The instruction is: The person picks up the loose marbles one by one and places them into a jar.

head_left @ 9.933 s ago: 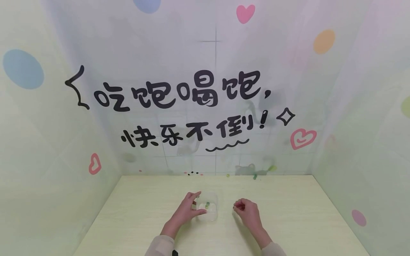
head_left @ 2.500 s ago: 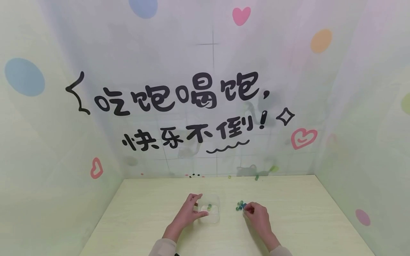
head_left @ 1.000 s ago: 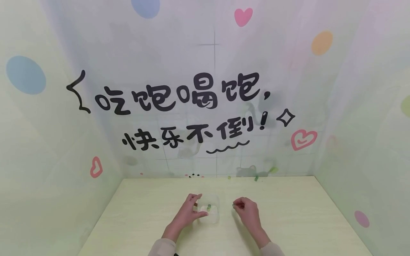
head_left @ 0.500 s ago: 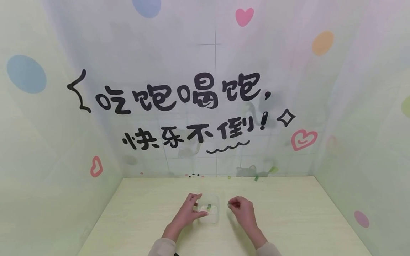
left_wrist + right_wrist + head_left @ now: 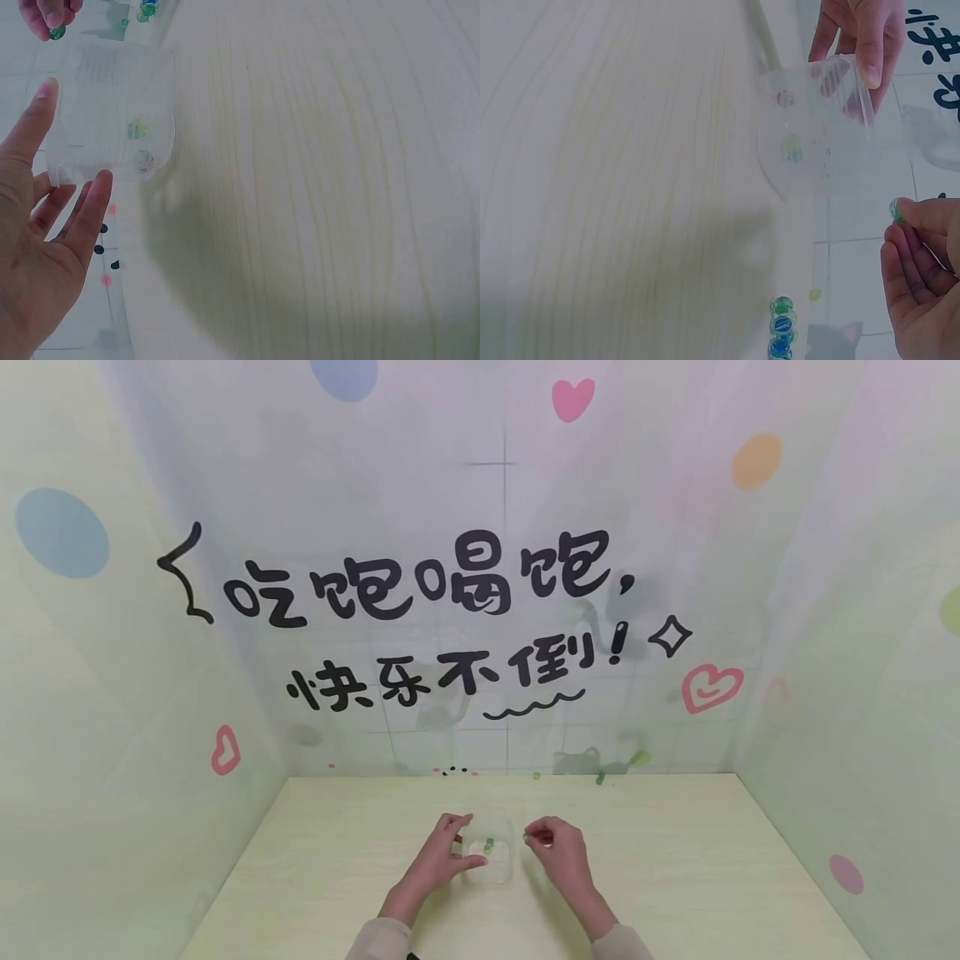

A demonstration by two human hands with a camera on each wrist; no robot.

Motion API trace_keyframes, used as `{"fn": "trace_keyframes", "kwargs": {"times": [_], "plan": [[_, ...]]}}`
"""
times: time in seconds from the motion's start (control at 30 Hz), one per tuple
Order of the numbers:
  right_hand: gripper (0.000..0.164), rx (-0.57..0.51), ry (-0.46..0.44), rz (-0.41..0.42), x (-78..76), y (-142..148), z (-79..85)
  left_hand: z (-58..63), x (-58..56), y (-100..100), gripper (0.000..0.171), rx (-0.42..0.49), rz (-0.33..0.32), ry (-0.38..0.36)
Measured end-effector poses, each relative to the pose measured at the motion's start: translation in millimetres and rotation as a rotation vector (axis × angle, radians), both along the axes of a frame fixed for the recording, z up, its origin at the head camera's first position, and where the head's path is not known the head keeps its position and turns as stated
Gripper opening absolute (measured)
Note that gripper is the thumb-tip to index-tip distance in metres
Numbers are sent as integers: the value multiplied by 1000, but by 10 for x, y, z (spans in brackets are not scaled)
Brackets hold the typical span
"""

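Note:
My left hand (image 5: 435, 853) grips a clear plastic container (image 5: 501, 870) by its left side, thumb and fingers on opposite walls. Through its translucent walls a few glass marbles (image 5: 791, 148) show at the bottom. Just right of the container, my right hand (image 5: 562, 853) pinches a green glass marble (image 5: 895, 209) between thumb and fingertips, raised to about rim height. In the right wrist view, several loose green and blue marbles (image 5: 781, 324) sit together on the table; from the head camera the right hand hides them.
The pale wood-grain table (image 5: 337, 835) is bounded by a printed back curtain (image 5: 420, 735) with black lettering and by patterned side curtains. More loose marbles (image 5: 148, 9) appear at the top edge of the left wrist view.
From the marble pile, where it was 2.5 s ago, the right hand has lifted a marble and moved left toward the container. The left hand keeps its hold in place.

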State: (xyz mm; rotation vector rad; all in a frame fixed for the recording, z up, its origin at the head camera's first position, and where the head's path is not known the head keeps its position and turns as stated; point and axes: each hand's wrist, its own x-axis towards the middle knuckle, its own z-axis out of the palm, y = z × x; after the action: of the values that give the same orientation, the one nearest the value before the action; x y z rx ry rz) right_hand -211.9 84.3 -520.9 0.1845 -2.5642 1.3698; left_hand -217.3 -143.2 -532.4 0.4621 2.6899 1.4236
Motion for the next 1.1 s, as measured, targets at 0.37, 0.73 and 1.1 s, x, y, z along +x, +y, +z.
{"fn": "trace_keyframes", "kwargs": {"times": [0.37, 0.73, 1.1], "plan": [[8, 4, 32, 34, 12, -78, 33, -14, -16, -11, 79, -5, -5, 0], [10, 24, 45, 57, 19, -151, 34, -29, -18, -9, 79, -13, -7, -1], [10, 37, 54, 85, 2, -251, 34, -14, -12, -2, 79, -18, 3, -8]]}}
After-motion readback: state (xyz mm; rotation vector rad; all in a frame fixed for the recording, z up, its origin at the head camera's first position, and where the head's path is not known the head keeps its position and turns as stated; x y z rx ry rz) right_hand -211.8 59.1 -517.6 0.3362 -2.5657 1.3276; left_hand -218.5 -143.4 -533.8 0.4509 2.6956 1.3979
